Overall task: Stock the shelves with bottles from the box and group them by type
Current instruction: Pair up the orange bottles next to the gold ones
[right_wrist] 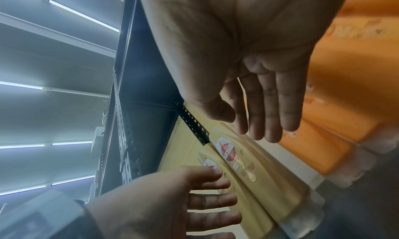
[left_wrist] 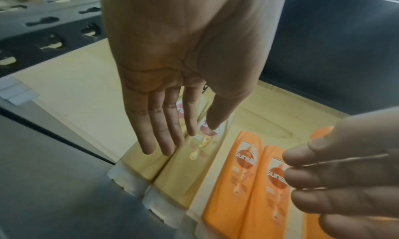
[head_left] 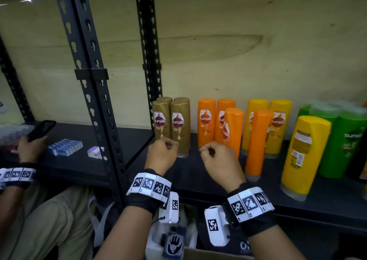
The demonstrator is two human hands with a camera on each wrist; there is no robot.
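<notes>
Both hands hover over the front part of the dark shelf point(head_left: 198, 172), holding nothing; the left hand point(head_left: 161, 155) is in front of the gold bottles point(head_left: 172, 121), and from the wrist view its fingers point(left_wrist: 164, 123) are nearly straight and apart, pointing toward those bottles without touching them; the right hand point(head_left: 219, 160) is just in front of the orange bottles point(head_left: 216, 121), its fingers point(right_wrist: 270, 109) loose and slightly bent, clamped on nothing.

The bottles stand upright in groups along the back of the shelf: four gold ones at the left end beside the black upright point(head_left: 148, 47); then orange ones; then yellow bottles point(head_left: 268, 121) with one more orange bottle point(head_left: 257, 142) standing in front of them; a single yellow bottle point(head_left: 303, 154) stands nearer the front edge, with green bottles point(head_left: 341, 140) behind it toward the right end.

On the neighbouring shelf to the left, another person's hand point(head_left: 29, 146) holds a dark phone point(head_left: 42, 128); small blue-and-white packs point(head_left: 65, 146) lie nearby.
</notes>
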